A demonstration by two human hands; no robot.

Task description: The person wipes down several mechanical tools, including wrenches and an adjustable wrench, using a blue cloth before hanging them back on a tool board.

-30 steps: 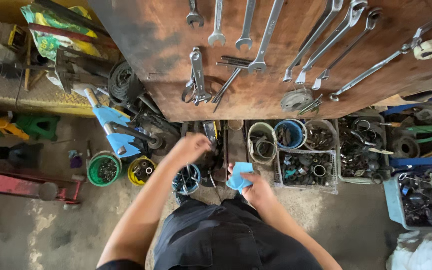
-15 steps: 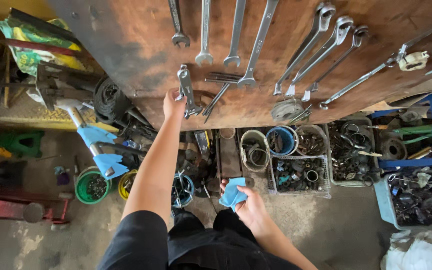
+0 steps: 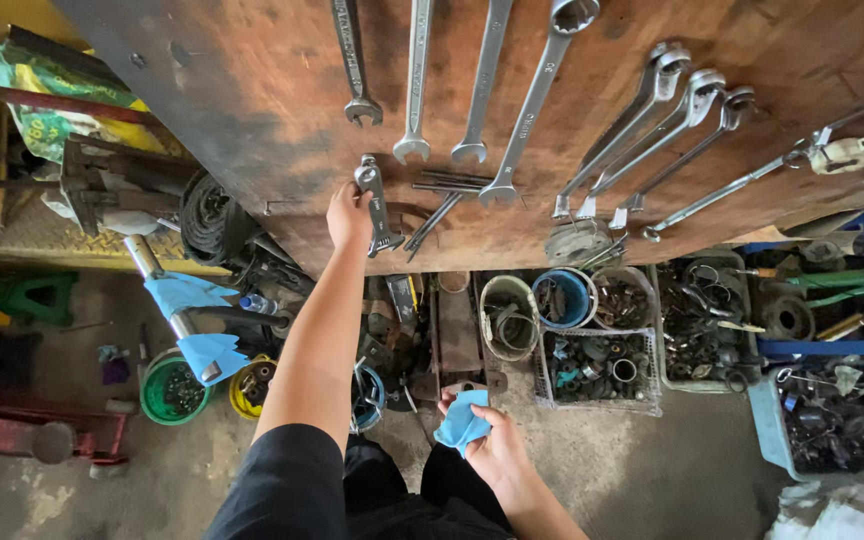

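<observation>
Up goes my left hand (image 3: 349, 215) from down by the floor tubs a second ago, and now it's on the wooden tool board (image 3: 232, 110), fingers curled around the short adjustable wrench (image 3: 377, 205) hanging low on the board, thumb side pressed against its handle. That wrench hangs just below the row of long combination spanners (image 3: 472, 95), which point down side by side above it, and a few thin rods (image 3: 442, 205) lie just to its right. My right hand (image 3: 492, 450) sits low, near my lap, fingers closed around a crumpled blue rag (image 3: 460, 422), well apart from the board. Below the board, on the concrete floor, I've got a blue bucket (image 3: 564, 297) and a white wire basket (image 3: 597, 372) full of nuts and metal bits, touching side by side. Off to my left stand a green tub (image 3: 170, 388) and a yellow tub (image 3: 250, 388), with a steel pipe wrapped in blue cloth (image 3: 184, 310) leaning just above them.
</observation>
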